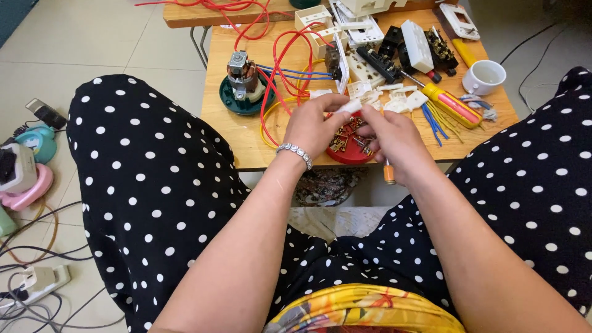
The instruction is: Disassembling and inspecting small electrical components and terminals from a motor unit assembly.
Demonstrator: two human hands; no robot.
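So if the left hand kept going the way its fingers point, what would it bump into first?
Probably the small white plastic part pinched at its fingers. The left hand points away and to the right; past that lie more white plastic pieces on the wooden table, though depth is hard to judge.

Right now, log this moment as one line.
left hand: holds small white part | right hand: holds screwdriver | below: red dish of screws

A small white plastic part sits pinched above the table; an orange-handled tool points down.
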